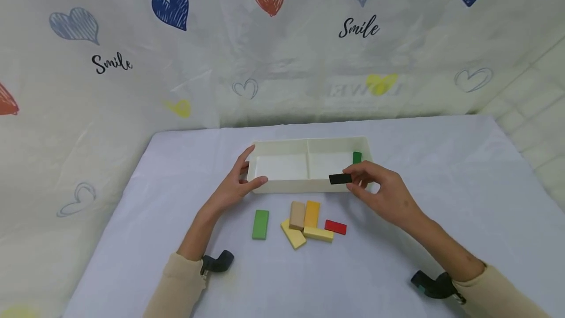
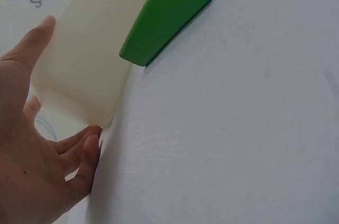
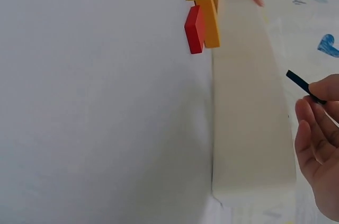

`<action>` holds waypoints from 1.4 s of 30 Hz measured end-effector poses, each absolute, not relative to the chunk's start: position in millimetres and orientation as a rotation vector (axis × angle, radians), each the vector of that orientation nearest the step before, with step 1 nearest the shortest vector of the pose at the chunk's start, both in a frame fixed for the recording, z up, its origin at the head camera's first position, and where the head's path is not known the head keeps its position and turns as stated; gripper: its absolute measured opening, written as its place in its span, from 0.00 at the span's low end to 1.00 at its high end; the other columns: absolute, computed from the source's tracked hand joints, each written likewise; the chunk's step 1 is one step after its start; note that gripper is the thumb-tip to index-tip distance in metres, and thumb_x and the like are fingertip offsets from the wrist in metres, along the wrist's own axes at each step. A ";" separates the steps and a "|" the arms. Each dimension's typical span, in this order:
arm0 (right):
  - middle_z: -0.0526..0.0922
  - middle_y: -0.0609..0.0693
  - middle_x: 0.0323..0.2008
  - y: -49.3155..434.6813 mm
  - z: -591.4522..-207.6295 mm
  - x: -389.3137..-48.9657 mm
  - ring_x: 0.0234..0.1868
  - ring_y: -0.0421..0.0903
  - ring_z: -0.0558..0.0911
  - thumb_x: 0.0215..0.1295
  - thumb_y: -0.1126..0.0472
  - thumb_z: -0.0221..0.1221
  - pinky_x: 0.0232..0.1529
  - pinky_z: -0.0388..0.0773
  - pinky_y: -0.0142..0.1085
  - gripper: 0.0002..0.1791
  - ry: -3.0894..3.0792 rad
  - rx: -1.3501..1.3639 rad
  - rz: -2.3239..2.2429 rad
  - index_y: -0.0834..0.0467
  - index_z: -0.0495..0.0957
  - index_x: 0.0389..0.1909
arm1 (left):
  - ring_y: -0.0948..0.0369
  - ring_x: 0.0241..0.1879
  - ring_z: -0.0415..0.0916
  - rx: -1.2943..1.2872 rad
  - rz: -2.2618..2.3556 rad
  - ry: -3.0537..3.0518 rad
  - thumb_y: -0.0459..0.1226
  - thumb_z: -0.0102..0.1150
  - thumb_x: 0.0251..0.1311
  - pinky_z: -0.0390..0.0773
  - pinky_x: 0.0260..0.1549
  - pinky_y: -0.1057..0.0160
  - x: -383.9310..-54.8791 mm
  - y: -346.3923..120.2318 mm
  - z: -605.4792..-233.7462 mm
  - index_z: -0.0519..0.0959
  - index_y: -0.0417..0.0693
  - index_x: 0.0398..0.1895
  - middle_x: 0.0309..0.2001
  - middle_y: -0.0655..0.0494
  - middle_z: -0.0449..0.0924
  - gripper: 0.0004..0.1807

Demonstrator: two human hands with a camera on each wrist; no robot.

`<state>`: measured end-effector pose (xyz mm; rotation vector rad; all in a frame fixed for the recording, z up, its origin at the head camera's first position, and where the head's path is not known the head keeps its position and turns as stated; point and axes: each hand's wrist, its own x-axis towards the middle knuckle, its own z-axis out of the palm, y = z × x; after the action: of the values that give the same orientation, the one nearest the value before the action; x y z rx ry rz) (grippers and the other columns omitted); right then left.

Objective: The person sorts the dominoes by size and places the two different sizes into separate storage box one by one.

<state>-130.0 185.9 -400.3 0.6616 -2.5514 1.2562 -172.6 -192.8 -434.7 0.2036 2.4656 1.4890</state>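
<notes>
A white tray (image 1: 282, 187) with two compartments stands lengthwise on the table. My left hand (image 1: 235, 182) holds its left end, thumb at the front rim and index finger by the back left corner; the left wrist view shows this hand (image 2: 42, 128) with fingers bent against the tray's end. Between thumb and fingers my right hand (image 1: 384, 190) pinches a black block (image 1: 340, 179), over the front wall of the right compartment. In the right wrist view the thin black block (image 3: 301, 82) sticks out past the fingertips. A dark green block (image 1: 357, 157) is inside the right compartment, partly hidden behind the hand.
Before the tray lie a light green block (image 1: 260, 225), a tan block (image 1: 297, 215), an orange block (image 1: 312, 214), two yellow blocks (image 1: 319, 234) and a red block (image 1: 335, 226). Behind the table hangs a white sheet (image 1: 300, 53) printed with hearts.
</notes>
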 end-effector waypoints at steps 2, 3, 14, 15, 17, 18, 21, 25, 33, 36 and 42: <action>0.88 0.47 0.41 184.8 -400.3 -132.0 0.36 0.34 0.79 0.61 0.71 0.71 0.42 0.78 0.21 0.20 -2.516 0.662 1.264 0.54 0.83 0.52 | 0.50 0.67 0.69 0.207 1.483 2.471 0.54 0.67 0.66 0.76 0.52 0.58 -172.0 -194.2 -434.6 0.43 0.87 0.81 0.76 0.48 0.63 0.50; 0.88 0.47 0.41 184.3 -400.4 -132.9 0.36 0.34 0.79 0.61 0.71 0.71 0.42 0.78 0.21 0.20 -2.501 0.662 1.270 0.54 0.83 0.52 | 0.51 0.68 0.68 0.205 1.483 2.474 0.54 0.67 0.66 0.76 0.52 0.58 -171.6 -194.5 -434.5 0.43 0.87 0.81 0.76 0.48 0.63 0.50; 0.88 0.47 0.41 183.3 -398.3 -137.6 0.39 0.32 0.79 0.61 0.70 0.71 0.44 0.79 0.25 0.19 -2.506 0.596 1.220 0.54 0.83 0.52 | 0.50 0.64 0.70 0.199 1.493 2.470 0.53 0.67 0.66 0.77 0.48 0.59 -171.7 -194.9 -434.0 0.44 0.85 0.82 0.75 0.48 0.63 0.50; 0.88 0.47 0.41 183.8 -397.9 -138.0 0.40 0.32 0.79 0.61 0.70 0.71 0.45 0.79 0.25 0.19 -2.504 0.591 1.222 0.55 0.83 0.52 | 0.49 0.65 0.70 0.207 1.492 2.472 0.53 0.67 0.67 0.76 0.48 0.59 -172.1 -194.3 -434.2 0.44 0.85 0.82 0.75 0.47 0.63 0.50; 0.89 0.48 0.41 185.0 -397.3 -138.9 0.40 0.31 0.79 0.62 0.70 0.71 0.45 0.78 0.23 0.19 -2.496 0.586 1.232 0.55 0.83 0.52 | 0.49 0.64 0.70 0.214 1.497 2.467 0.52 0.67 0.67 0.76 0.48 0.59 -172.6 -192.9 -434.9 0.44 0.83 0.82 0.75 0.46 0.63 0.50; 0.89 0.48 0.41 185.6 -397.0 -139.6 0.40 0.31 0.79 0.62 0.70 0.71 0.45 0.77 0.22 0.19 -2.494 0.584 1.238 0.55 0.83 0.52 | 0.49 0.64 0.70 0.217 1.497 2.466 0.52 0.67 0.67 0.76 0.48 0.59 -172.8 -192.4 -435.3 0.44 0.83 0.82 0.75 0.46 0.63 0.50; 0.88 0.50 0.41 187.4 -396.5 -141.8 0.40 0.30 0.79 0.63 0.70 0.70 0.46 0.77 0.21 0.18 -2.481 0.582 1.261 0.56 0.83 0.53 | 0.48 0.64 0.70 0.218 1.492 2.465 0.51 0.67 0.67 0.76 0.47 0.59 -172.9 -191.1 -436.5 0.44 0.82 0.83 0.75 0.45 0.63 0.50; 0.88 0.50 0.41 188.4 -395.8 -145.9 0.40 0.30 0.79 0.64 0.70 0.69 0.46 0.77 0.22 0.18 -2.470 0.561 1.305 0.55 0.83 0.53 | 0.48 0.65 0.69 0.219 1.490 2.471 0.52 0.67 0.67 0.76 0.48 0.59 -173.0 -190.1 -436.3 0.44 0.82 0.82 0.76 0.46 0.62 0.50; 0.87 0.50 0.41 185.2 -396.5 -150.4 0.41 0.31 0.80 0.65 0.67 0.69 0.47 0.77 0.22 0.17 -2.473 0.516 1.384 0.55 0.83 0.54 | 0.50 0.63 0.71 0.197 1.499 2.469 0.54 0.68 0.66 0.77 0.47 0.59 -169.6 -192.6 -434.1 0.44 0.86 0.81 0.76 0.48 0.63 0.51; 0.87 0.51 0.41 184.5 -396.8 -149.1 0.40 0.32 0.80 0.66 0.66 0.69 0.46 0.76 0.20 0.16 -2.486 0.499 1.381 0.55 0.83 0.54 | 0.50 0.60 0.73 0.202 1.497 2.459 0.54 0.67 0.66 0.76 0.47 0.59 -168.4 -192.8 -435.8 0.44 0.86 0.81 0.76 0.48 0.62 0.50; 0.87 0.51 0.41 184.3 -396.2 -149.9 0.40 0.33 0.80 0.66 0.66 0.69 0.46 0.75 0.18 0.16 -2.475 0.519 1.388 0.55 0.83 0.54 | 0.50 0.58 0.74 0.195 1.495 2.460 0.55 0.68 0.66 0.76 0.47 0.58 -167.5 -190.5 -436.4 0.43 0.90 0.80 0.75 0.50 0.63 0.50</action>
<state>-149.9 184.3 -396.2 0.5194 -2.4753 1.3877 -167.5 -190.5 -436.4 0.1951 2.4603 1.4948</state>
